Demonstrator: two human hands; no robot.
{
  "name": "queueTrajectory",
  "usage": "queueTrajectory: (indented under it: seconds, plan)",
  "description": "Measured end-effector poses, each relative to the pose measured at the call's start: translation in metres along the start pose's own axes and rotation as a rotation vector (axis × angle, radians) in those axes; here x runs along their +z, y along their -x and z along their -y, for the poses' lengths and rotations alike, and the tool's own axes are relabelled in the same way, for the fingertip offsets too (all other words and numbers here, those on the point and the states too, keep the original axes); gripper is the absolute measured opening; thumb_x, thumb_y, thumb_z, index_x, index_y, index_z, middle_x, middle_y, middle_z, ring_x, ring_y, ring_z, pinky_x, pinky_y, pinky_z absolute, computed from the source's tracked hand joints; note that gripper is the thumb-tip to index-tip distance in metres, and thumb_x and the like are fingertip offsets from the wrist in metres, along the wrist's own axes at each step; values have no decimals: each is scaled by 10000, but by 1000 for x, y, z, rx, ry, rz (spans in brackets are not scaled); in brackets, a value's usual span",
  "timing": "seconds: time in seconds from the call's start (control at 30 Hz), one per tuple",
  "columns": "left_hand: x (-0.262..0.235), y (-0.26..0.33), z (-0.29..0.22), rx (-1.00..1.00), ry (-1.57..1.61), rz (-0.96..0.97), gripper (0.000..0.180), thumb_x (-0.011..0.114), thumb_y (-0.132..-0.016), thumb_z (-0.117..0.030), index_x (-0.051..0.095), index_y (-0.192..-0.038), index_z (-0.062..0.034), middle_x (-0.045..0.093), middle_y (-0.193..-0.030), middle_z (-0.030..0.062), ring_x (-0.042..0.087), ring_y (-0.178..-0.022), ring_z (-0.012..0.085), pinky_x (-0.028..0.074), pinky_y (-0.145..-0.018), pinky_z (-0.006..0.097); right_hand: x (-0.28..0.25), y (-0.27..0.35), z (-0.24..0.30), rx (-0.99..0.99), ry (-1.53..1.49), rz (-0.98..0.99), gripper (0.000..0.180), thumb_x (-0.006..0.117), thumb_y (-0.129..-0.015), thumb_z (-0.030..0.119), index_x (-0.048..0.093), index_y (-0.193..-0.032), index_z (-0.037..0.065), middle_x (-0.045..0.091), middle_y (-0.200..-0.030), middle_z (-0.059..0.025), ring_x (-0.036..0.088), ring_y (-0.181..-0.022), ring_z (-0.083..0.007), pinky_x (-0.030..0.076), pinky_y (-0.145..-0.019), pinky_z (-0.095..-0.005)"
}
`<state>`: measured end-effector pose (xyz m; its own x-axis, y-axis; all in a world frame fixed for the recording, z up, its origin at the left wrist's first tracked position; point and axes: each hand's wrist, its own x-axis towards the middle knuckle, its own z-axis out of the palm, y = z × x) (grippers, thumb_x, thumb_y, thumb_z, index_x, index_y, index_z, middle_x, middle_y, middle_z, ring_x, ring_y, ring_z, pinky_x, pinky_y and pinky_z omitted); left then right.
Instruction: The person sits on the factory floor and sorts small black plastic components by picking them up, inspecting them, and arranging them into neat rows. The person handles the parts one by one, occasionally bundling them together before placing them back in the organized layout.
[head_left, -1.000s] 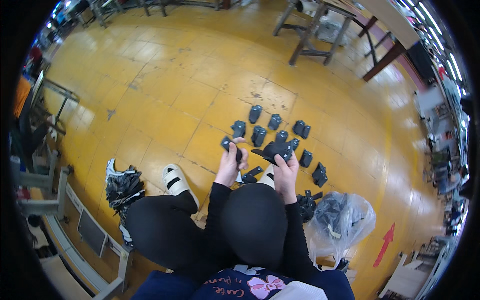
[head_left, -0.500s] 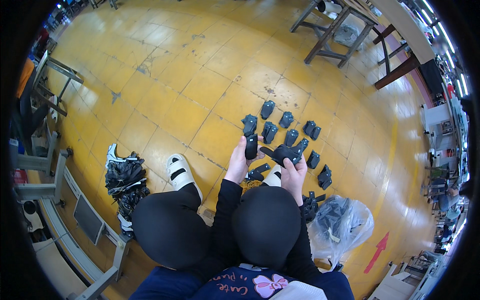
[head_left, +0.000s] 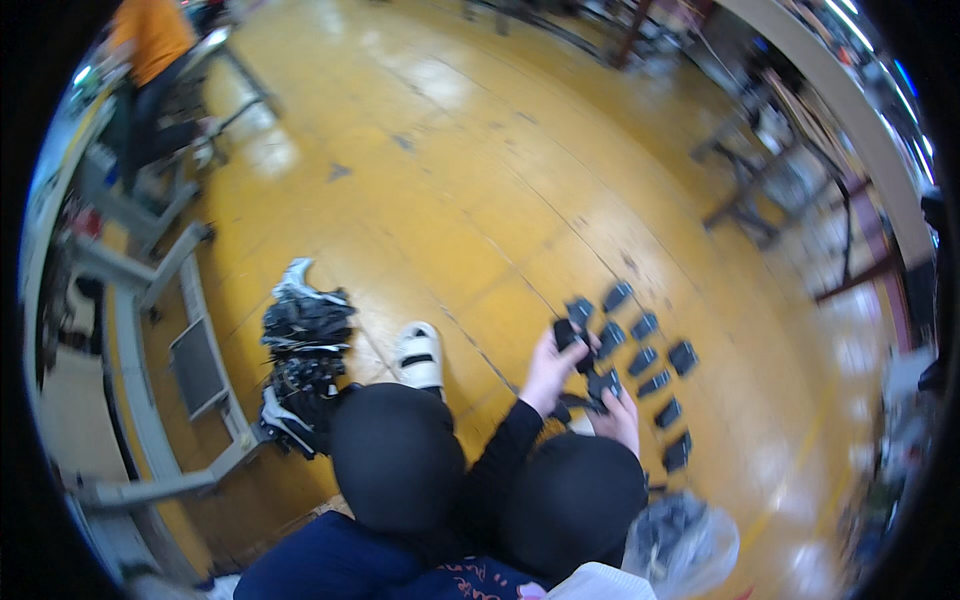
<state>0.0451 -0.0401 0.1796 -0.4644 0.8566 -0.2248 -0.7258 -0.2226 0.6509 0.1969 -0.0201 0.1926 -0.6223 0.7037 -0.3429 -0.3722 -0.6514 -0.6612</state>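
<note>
My left hand [head_left: 547,372] is closed around a small black folded piece [head_left: 572,342], which looks like fabric or strap. Close beside it on the right, my right hand [head_left: 621,414] grips another black piece [head_left: 603,384]. Both hands are out past my right knee, low over the yellow floor. Beyond and to the right of them, several similar dark folded pieces [head_left: 643,360] lie in loose rows. Motion blur hides the finer details of what I hold.
Left of my light sandal [head_left: 419,358] lies a heap of black and white pieces [head_left: 306,335]. A clear plastic bag [head_left: 685,545] with dark contents stands by my right knee. Grey metal framing [head_left: 195,300] runs along the left; a person in orange [head_left: 152,42] is at far left.
The view has swung left, so the floor pieces appear lower and further right. My hands have drawn the two held pieces closer together, the right one no longer stretched outward.
</note>
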Motion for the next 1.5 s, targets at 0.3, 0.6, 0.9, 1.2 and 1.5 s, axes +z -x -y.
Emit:
queueTrajectory:
  seconds: [0.3,0.6,0.9,1.2,1.5]
  plan:
    - [0,4,-2,-195,16,124,232,585,-899,-114,491,-1102,-51,631,-1057,96,607,-1018,189,483,-895,309,-18,-5,-4,28,8,-157,233,614,-876,116,539,-1075,22,608,-943,-57,588,-791,-126,496,-683,-280]
    - [9,9,-5,-171,-122,62,305,499,-954,-294,560,-1125,-49,621,-1103,58,592,-972,128,455,-856,253,-8,1,1,52,-76,-175,250,637,-867,147,552,-1069,28,616,-927,-50,583,-788,-129,479,-670,-287]
    - [-11,1,3,-62,-120,-171,152,641,-862,-134,601,-986,-56,648,-1022,27,607,-843,101,475,-763,225,-18,10,10,17,-248,-221,310,645,-866,143,537,-1130,22,638,-1076,-89,567,-852,-143,458,-651,-279]
    - [1,8,2,-275,-255,216,376,475,-844,16,428,-1213,-40,556,-1222,85,446,-1230,163,336,-1009,278,-8,12,17,102,100,-137,331,552,-925,245,515,-1154,10,563,-898,-44,538,-808,-137,467,-712,-289]
    - [7,19,-18,-541,-67,318,313,477,-911,-178,510,-1175,-13,567,-1198,119,594,-1013,169,477,-865,285,2,17,13,41,-142,-6,416,582,-898,135,437,-1278,46,558,-1155,-89,548,-1028,-163,429,-908,-358]
